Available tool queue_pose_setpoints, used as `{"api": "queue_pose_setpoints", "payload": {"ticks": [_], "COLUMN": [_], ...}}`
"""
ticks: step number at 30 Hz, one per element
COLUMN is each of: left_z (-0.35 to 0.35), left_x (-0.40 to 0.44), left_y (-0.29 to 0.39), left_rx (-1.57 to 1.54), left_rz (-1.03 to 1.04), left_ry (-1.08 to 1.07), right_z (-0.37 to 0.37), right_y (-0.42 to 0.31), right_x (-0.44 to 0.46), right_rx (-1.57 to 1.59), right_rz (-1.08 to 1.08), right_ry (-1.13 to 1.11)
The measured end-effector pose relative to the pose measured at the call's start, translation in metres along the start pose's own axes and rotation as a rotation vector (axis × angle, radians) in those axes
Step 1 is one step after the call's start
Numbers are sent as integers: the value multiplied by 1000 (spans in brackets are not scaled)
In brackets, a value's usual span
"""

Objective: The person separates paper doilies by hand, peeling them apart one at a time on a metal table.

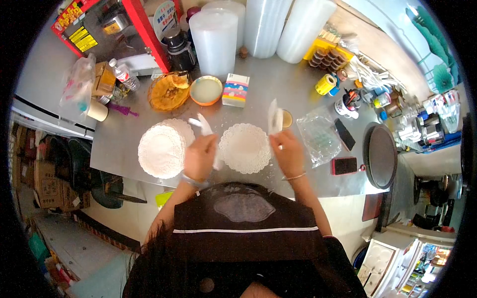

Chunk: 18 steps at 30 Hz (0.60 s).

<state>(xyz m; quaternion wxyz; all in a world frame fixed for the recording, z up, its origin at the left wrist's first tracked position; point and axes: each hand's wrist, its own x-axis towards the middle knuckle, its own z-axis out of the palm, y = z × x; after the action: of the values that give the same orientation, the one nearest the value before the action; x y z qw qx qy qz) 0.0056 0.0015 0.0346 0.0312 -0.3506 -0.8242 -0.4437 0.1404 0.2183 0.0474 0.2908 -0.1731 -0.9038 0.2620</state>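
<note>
In the head view the grey metal tabletop has its front edge just beside the dark apron, and a round dark tray sits at its right end; open metal shows between the striped box and the middle lace doily; the woven basket holds something orange-brown, the orange-rimmed bowl something pale, the small cup something tan; the left hand lies between the doily stack and the middle lace doily, its fingers clamped on the left white piece; the right hand, blurred too, is right of that doily, fingers clamped on the upright right white piece, near the crumpled clear bag.
</note>
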Motion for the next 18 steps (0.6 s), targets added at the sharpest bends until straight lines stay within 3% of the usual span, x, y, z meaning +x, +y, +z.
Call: {"api": "queue_pose_setpoints", "payload": {"ticks": [2,5,9,11,14,15,18], "left_z": [11,27,30,28,3,5,-1], "left_x": [3,5,4,0,7,7,10], "left_y": [35,40,21,9,6,6,13], "left_rx": [-144,-171,-258,-340,-107,-97,-69], "left_rz": [-171,-198,-432,-491,-443,-332,-311], "left_ry": [-104,-95,-122,-48,-17,181,-22], "right_z": [12,31,30,29,17,13,10], "right_y": [-24,-40,-50,-37,-18,-15,-22], "right_x": [-4,-13,-17,-19,-12,-10,-4], "right_rx": [-30,-60,161,332,365,336,360], "right_rz": [-92,-229,-164,38,180,203,270], "right_ry": [-145,-282,-292,-277,-143,-77,18]}}
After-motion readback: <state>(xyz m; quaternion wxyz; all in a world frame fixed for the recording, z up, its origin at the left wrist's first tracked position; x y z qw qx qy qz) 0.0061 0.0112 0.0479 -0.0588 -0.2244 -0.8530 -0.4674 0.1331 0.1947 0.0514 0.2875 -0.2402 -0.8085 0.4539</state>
